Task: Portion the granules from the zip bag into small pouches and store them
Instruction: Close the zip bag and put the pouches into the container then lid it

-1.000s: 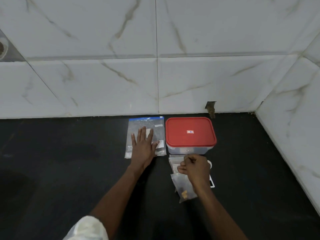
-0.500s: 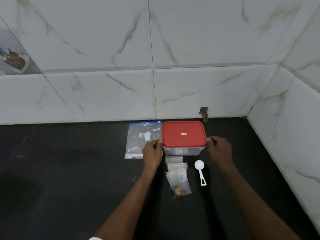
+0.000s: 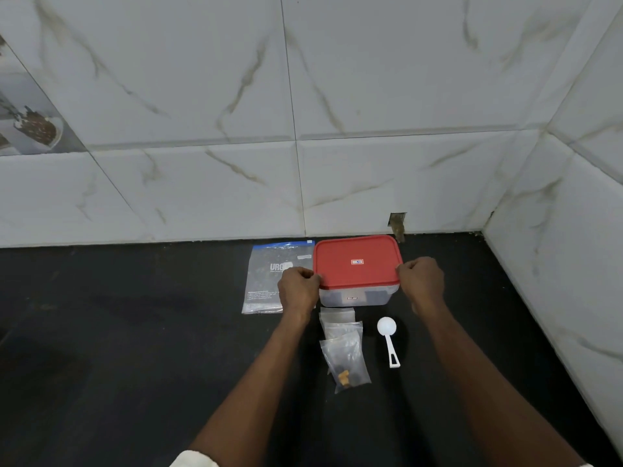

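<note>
Black counter point(image 3: 135, 332), marble-tile wall point(image 3: 371, 96) behind. Both fists, left hand point(image 3: 299, 288) and right hand point(image 3: 421, 281), gripping opposite ends of red lid point(image 3: 357, 261) on container point(image 3: 354, 297). Flat zip bag point(image 3: 264, 284) beside left hand, outboard. Just below hands: pouches point(image 3: 342, 345), scoop point(image 3: 387, 335); one pouch with few granules point(image 3: 344, 377). Judged early: lid on, portioning, storing outstanding.

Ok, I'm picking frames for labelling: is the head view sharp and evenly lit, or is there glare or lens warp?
Head view: sharp on the red lid and white scoop; soft, even light with no hard glare; wide-angle warp bows the joints of the wall tiles; small print on the zip bag is unreadable.
</note>
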`<state>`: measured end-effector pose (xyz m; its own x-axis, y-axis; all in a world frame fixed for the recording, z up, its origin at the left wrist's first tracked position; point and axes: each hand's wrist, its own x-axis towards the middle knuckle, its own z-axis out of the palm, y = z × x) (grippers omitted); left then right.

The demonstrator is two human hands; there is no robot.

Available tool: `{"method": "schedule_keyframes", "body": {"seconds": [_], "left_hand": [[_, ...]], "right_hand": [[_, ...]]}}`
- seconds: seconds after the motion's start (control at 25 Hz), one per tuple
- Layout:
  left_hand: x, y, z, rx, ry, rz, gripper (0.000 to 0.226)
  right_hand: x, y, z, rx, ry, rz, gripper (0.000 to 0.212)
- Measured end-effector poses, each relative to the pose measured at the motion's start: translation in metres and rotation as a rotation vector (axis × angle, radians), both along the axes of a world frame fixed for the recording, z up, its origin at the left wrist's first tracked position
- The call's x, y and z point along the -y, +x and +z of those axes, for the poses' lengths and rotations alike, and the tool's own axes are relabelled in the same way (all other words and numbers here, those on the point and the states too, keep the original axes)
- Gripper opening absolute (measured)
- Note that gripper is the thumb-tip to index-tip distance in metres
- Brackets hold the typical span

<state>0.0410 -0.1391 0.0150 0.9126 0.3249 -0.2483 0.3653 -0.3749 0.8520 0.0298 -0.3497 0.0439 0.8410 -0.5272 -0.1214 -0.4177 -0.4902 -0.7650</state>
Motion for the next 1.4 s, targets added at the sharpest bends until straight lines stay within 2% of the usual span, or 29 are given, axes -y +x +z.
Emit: {"method": "schedule_keyframes", "body": {"seconds": [0.08, 0.12, 0.2, 0.28, 0.32, 0.36, 0.44, 0.48, 0.56, 0.68, 0.8, 0.92, 1.08, 1.24, 1.4], "left_hand": [[-0.003, -0.003, 0.011, 0.036, -0.051, 0.023, 0.005], [-0.008, -0.008, 0.018, 0.054, -0.119, 0.052, 0.008], [-0.029, -0.019, 0.028, 0.058, -0.354, 0.117, 0.029], [-0.062, -0.031, 0.036, -0.038, -0.63, 0.155, 0.059], [-0.083, -0.036, 0.036, -0.1, -0.719, 0.163, 0.066], [-0.103, -0.042, 0.037, -0.148, -0.793, 0.177, 0.061], [-0.139, -0.055, 0.028, -0.214, -0.877, 0.244, 0.03], [-0.151, -0.063, 0.021, -0.266, -0.866, 0.26, 0.02], [-0.168, -0.078, 0.002, -0.363, -0.765, 0.255, 0.019], [-0.177, -0.088, -0.028, -0.387, -0.603, 0.283, 0.021], [-0.181, -0.082, -0.053, -0.362, -0.471, 0.352, 0.02], [-0.174, -0.077, -0.07, -0.318, -0.344, 0.397, 0.022], [-0.151, -0.088, -0.065, -0.192, 0.068, 0.472, 0.021], [-0.135, -0.092, -0.058, -0.136, 0.134, 0.506, 0.023], [-0.127, -0.096, -0.06, -0.079, 0.23, 0.419, 0.021]], "right_hand": [[-0.001, -0.002, 0.012, 0.095, 0.048, 0.008, 0.015], [-0.003, -0.006, 0.018, 0.15, 0.107, 0.036, 0.007], [-0.013, -0.016, 0.025, 0.226, 0.119, 0.164, 0.005], [-0.033, -0.025, 0.021, 0.278, 0.047, 0.313, 0.011], [-0.047, -0.03, 0.017, 0.295, 0.006, 0.383, 0.015], [-0.061, -0.033, 0.009, 0.291, -0.038, 0.441, 0.019], [-0.086, -0.041, -0.008, 0.27, -0.105, 0.515, 0.019], [-0.095, -0.045, -0.017, 0.265, -0.11, 0.547, 0.021], [-0.108, -0.053, -0.034, 0.246, -0.081, 0.602, 0.028], [-0.113, -0.062, -0.046, 0.151, -0.127, 0.604, 0.029], [-0.1, -0.071, -0.05, 0.166, -0.1, 0.459, 0.028], [-0.078, -0.085, -0.051, 0.099, -0.116, 0.341, 0.021], [-0.058, -0.108, -0.059, -0.07, -0.212, 0.335, 0.007], [-0.067, -0.136, -0.083, -0.202, -0.2, 0.337, 0.015], [-0.08, -0.143, -0.097, -0.165, -0.174, 0.255, 0.01]]}}
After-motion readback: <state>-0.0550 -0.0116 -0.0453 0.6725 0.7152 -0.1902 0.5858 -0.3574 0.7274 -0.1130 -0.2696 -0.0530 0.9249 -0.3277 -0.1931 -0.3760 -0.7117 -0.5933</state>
